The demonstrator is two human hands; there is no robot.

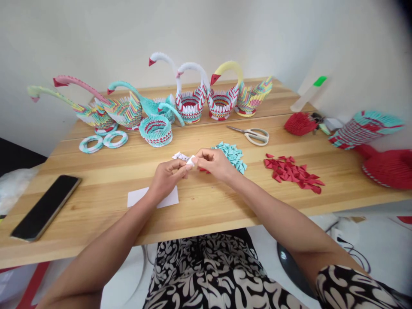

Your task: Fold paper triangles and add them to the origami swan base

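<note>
The left hand (170,177) and right hand (215,164) pinch a small white folded paper (191,161) between fingertips, above the middle of the surface (199,219). Bare wood runs from the hands to the front edge; turquoise pieces (232,155) lie close beside the right hand.

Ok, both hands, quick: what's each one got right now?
Left hand: closed, pinching the white paper.
Right hand: closed, fingers on the same paper.
</note>
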